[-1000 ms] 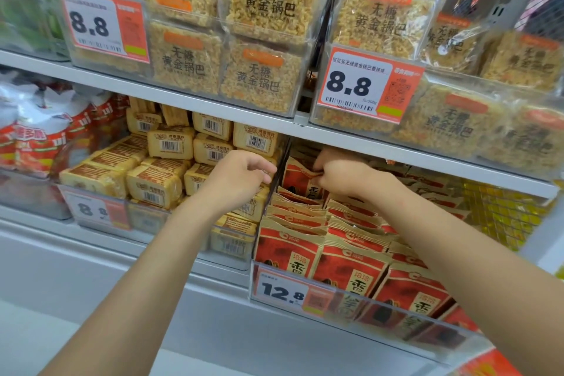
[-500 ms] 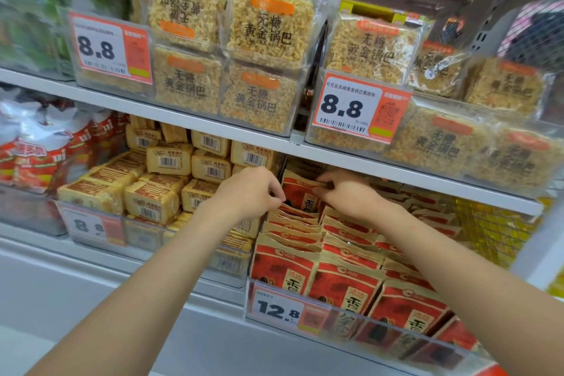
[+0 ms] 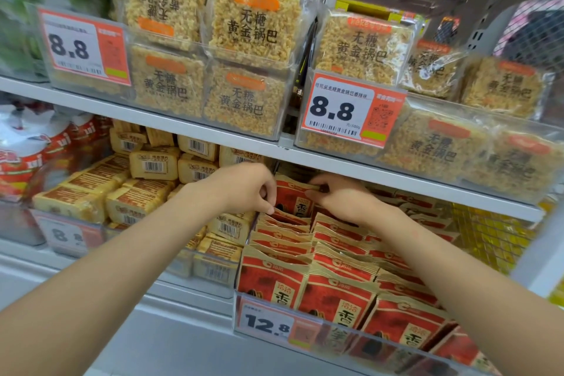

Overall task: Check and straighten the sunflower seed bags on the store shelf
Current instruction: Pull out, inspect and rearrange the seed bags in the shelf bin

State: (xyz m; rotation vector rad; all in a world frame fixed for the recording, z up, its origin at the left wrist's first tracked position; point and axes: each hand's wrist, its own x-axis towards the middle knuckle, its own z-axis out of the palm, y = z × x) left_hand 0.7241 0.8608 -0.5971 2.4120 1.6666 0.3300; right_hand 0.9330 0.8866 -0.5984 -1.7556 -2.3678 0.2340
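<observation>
Partly done, rear bag in hand

Left hand (image 3: 244, 189) and right hand (image 3: 338, 200) each pinch an edge of the rearmost seed bag (image 3: 293, 197), upright under the upper shelf (image 3: 213, 135). Front rows (image 3: 332, 296) stand neat; bags further right (image 3: 418, 210) lean unevenly and probably need straightening.

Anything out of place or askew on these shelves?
Upper shelf, top-left rice crust pack sits upside down, print inverted beside upright neighbours. The left hand and right hand hold the rear sunflower seed bag; nothing spilled.
</observation>
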